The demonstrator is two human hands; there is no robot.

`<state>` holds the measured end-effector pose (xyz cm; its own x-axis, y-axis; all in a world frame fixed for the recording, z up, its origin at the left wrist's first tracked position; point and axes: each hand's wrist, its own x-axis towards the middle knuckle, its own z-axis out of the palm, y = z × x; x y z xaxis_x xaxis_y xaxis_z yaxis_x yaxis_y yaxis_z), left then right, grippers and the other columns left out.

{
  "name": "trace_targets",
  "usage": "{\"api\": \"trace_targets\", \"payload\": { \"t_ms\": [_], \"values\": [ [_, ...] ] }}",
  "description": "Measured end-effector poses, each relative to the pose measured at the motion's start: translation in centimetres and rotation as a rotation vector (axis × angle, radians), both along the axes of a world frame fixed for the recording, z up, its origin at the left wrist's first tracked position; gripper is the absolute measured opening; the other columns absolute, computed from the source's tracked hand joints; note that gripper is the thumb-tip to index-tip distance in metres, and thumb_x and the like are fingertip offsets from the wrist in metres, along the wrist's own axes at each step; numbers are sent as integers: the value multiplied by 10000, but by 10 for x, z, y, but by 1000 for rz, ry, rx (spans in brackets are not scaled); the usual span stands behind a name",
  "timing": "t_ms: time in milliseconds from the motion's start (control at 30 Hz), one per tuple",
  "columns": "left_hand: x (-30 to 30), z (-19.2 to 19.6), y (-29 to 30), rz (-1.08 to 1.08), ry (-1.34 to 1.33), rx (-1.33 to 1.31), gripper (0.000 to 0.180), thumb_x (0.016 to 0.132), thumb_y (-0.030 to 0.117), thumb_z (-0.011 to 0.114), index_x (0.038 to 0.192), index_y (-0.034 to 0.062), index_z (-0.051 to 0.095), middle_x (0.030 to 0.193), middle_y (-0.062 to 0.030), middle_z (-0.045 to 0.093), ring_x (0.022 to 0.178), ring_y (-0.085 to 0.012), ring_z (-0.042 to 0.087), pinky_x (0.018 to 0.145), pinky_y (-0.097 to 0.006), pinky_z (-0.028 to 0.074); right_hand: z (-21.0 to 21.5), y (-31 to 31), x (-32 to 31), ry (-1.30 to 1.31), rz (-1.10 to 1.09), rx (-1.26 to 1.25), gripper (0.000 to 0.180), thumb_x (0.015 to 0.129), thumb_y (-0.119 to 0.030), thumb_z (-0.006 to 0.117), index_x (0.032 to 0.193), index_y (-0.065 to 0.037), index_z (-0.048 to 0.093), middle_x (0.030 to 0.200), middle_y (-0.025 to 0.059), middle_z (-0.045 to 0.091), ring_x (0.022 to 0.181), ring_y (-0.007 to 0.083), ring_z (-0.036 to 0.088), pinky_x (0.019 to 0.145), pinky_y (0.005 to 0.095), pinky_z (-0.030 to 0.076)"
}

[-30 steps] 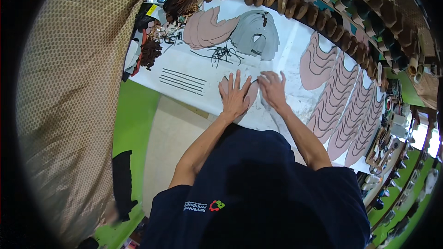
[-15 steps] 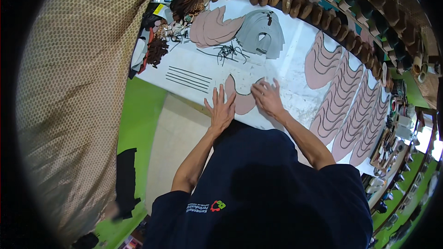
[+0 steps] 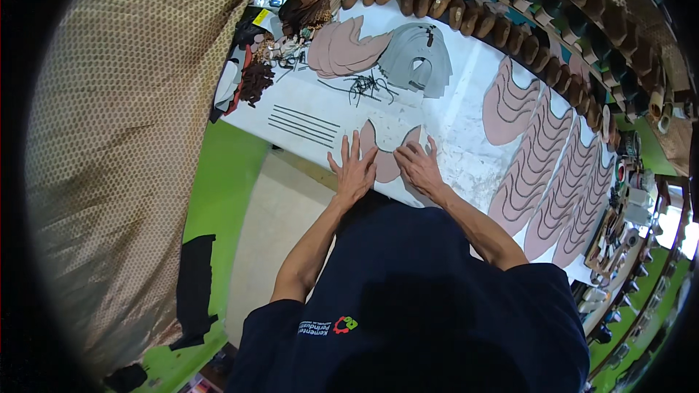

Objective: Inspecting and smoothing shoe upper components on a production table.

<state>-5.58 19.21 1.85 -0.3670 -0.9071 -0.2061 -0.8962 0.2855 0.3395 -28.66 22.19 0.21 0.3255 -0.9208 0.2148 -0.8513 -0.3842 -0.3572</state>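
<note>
A pink curved leather piece (image 3: 384,160) lies flat on the white table (image 3: 451,113) near its front edge. My left hand (image 3: 354,172) rests palm down on the piece's left side, fingers spread. My right hand (image 3: 420,167) presses on its right side, fingers also spread. Neither hand grips anything.
Rows of pink cut pieces (image 3: 542,167) cover the table's right part. A pink stack (image 3: 342,47) and a grey stack (image 3: 419,65) lie at the back, with dark strips (image 3: 302,124) and tangled cord (image 3: 368,87). Shoe lasts (image 3: 466,11) line the far edge. A patterned cloth (image 3: 124,145) hangs left.
The view has shifted, and both hands with the pink piece now sit nearer the table's front edge. The hands stay flat on the piece.
</note>
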Motion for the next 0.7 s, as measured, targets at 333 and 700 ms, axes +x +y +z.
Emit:
{"api": "trace_targets", "payload": {
  "t_ms": [333,700],
  "values": [
    [7,-5,-52,-36,-57,-89,608,1016,362,605,1604,315,460,1790,-159,81,1627,-440,80,1135,-853,56,-4,-10,49,-46,20,69,458,948,-207,652,1397,-114,654,1375,26,616,1350,274,502,1232,643,224],
    [29,-6,-72,-131,-14,-39,733,970,393,668,1649,329,397,1795,-152,50,1633,-442,46,1129,-865,56,12,1,56,-123,-466,-3,284,935,-238,700,1187,-118,755,1291,29,659,1263,262,580,1167,649,307]
  ]
}}
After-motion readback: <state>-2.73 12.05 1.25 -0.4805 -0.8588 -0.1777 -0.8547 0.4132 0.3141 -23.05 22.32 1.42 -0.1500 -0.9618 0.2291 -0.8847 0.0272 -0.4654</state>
